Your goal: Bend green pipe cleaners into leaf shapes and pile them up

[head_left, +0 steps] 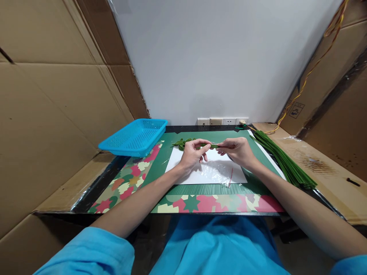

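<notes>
My left hand [191,156] and my right hand [236,151] meet above a white sheet [183,178], both with fingers pinched. Between them runs a short stretch of green pipe cleaner [213,146], its ends hidden by my fingers. Looped green pipe cleaner pieces [180,143] show just behind and left of my left hand; whether they join the held piece I cannot tell. Below my hands, a clear plastic bag [215,171] with a red strip lies on the sheet. To the right of my right hand rests a bundle of long straight green pipe cleaners [283,160].
A blue perforated plastic basket [133,137] stands at the table's back left. Under the sheet is a green mat [156,164] with a patterned border. Cardboard walls [57,95] rise on both sides. Sockets [216,121] and a yellow cable [304,82] are at the back.
</notes>
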`<state>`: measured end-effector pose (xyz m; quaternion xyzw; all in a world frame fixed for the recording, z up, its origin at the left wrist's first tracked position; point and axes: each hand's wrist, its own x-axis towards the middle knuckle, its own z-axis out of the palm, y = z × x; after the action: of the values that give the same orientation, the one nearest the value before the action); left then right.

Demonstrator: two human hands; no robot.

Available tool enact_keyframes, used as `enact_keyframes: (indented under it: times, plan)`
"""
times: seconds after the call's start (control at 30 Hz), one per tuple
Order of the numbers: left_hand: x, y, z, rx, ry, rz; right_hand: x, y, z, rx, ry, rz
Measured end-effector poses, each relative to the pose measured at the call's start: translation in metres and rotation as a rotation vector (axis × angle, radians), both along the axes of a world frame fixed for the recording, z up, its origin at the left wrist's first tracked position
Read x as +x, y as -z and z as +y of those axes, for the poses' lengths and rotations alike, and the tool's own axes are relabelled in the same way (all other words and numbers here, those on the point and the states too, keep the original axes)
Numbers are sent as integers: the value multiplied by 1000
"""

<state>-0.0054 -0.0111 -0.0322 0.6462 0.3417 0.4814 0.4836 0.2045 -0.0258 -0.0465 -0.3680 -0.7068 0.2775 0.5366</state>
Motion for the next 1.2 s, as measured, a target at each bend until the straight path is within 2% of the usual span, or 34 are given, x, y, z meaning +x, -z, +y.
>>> enact_keyframes:
  times: [0.73, 1.0, 1.2]
  plan:
    - [-3, 2, 0, 35, 35, 39, 3, -1, -1, 39, 68, -100]
    - [-4, 2, 1, 35, 42, 39, 2, -3, -2, 30, 56, -83]
    - [0, 4, -1, 5, 50, 89, 6, 0, 3, -14, -3, -13]
